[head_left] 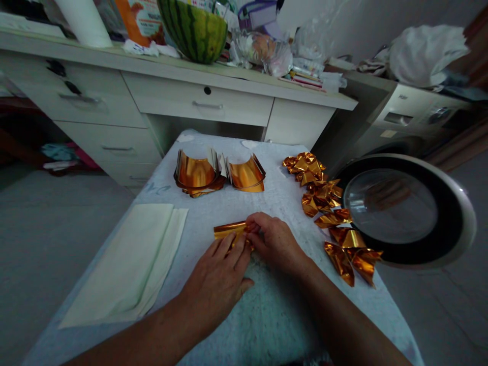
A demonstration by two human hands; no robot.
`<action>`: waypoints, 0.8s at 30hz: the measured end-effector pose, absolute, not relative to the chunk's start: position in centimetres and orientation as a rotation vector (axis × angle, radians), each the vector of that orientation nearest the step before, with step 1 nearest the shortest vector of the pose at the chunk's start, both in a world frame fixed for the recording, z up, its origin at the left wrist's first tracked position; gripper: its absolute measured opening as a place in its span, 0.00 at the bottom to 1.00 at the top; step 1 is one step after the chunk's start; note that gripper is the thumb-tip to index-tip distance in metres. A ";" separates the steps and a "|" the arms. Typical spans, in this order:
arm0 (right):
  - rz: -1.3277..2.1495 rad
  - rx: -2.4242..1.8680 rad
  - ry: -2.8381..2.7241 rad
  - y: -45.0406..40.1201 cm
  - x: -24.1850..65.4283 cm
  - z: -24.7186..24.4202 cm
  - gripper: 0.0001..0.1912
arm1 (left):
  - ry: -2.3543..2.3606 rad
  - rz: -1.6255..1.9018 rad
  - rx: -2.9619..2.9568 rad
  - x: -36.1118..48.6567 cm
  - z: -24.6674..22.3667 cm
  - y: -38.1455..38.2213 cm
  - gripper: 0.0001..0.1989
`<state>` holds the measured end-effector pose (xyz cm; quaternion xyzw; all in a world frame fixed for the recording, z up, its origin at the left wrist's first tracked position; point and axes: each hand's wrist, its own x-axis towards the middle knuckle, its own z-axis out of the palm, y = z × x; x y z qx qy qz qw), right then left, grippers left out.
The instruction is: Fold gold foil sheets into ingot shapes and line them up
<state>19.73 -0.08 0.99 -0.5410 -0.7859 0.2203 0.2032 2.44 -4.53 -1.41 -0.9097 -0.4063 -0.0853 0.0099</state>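
A small sheet of gold foil paper (pixel 231 229) lies on the cloth-covered table (pixel 282 305), its far edge raised or folded. Flat on its near part rests my left hand (pixel 217 277), fingers spread and thumb out to the right. My right hand (pixel 274 239) pinches the foil's right end between thumb and fingers. Beyond them stand two curved stacks of gold foil sheets, a left one (pixel 196 173) and a right one (pixel 247 174). Several folded gold foil pieces (pixel 322 195) form a line along the table's right side.
Pale paper sheets (pixel 122 264) lie at the table's left. Behind stands a white desk (pixel 198 101) bearing a cut watermelon (pixel 196 33), an orange package (pixel 141 23) and plastic bags. A washing machine's open round door (pixel 412 208) borders the table's right edge.
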 end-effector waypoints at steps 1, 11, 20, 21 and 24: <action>0.605 -1.512 -2.203 -0.1 19.7 1.0 0.12 | -1.273 -0.279 -2.842 2.4 -1.3 -4.7 0.30; 0.411 -1.513 -2.378 -0.6 19.7 0.9 0.09 | -1.134 -0.315 -2.921 0.0 -2.2 -6.7 0.32; 0.408 -1.511 -2.430 -0.8 19.4 1.3 0.07 | -1.237 -0.415 -3.000 -1.6 -1.6 -6.2 0.28; 0.405 -1.512 -2.429 -0.9 19.4 1.4 0.07 | -1.242 -0.409 -2.999 -1.5 -1.5 -6.1 0.28; 0.406 -1.519 -2.422 -1.2 19.1 1.4 0.07 | -1.231 -0.409 -2.984 -1.3 -1.4 -6.0 0.27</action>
